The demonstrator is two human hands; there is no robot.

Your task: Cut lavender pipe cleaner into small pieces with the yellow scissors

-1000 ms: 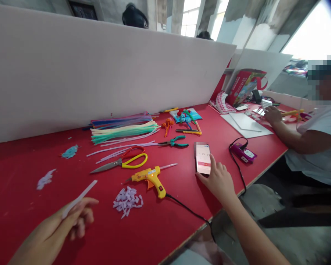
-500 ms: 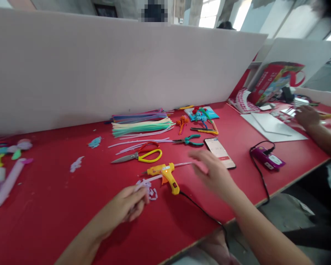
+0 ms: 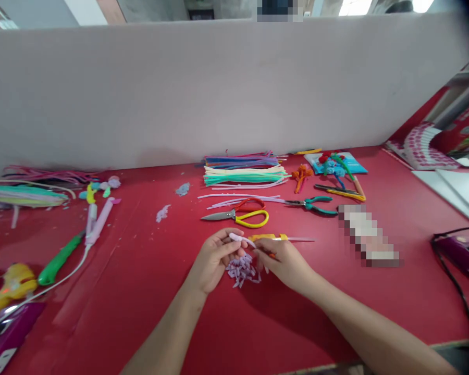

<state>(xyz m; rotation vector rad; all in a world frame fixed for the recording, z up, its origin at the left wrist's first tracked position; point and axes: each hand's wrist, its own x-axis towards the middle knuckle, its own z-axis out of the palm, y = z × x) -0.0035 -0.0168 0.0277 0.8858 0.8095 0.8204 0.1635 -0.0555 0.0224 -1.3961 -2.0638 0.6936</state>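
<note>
A pale purple pipe cleaner (image 3: 249, 242), its left end thicker or curled, spans the gap between my two hands. My left hand (image 3: 216, 259) pinches it near that thicker end. On the other side, the fingers of my right hand (image 3: 287, 261) close on its tail. Just below lies a heap of short pale purple pipe cleaner pieces (image 3: 242, 271) on the table. A yellow glue gun (image 3: 282, 237) lies behind my right hand, which hides most of it. Scissors (image 3: 252, 221) with red and yellow handles rest beyond my hands.
Bundles of pipe cleaners (image 3: 246, 176) lie near the white partition (image 3: 219, 94). Pliers (image 3: 316, 204) and a blurred-out phone (image 3: 369, 234) are to the right. At the left are a green-handled tool (image 3: 60, 260), another yellow glue gun (image 3: 17, 284) and a purple power strip (image 3: 17, 333).
My right hand has come left from beside the glue stick to grip the pipe cleaner. My left hand has lifted the pipe cleaner above the heap of pieces. The view has turned left.
</note>
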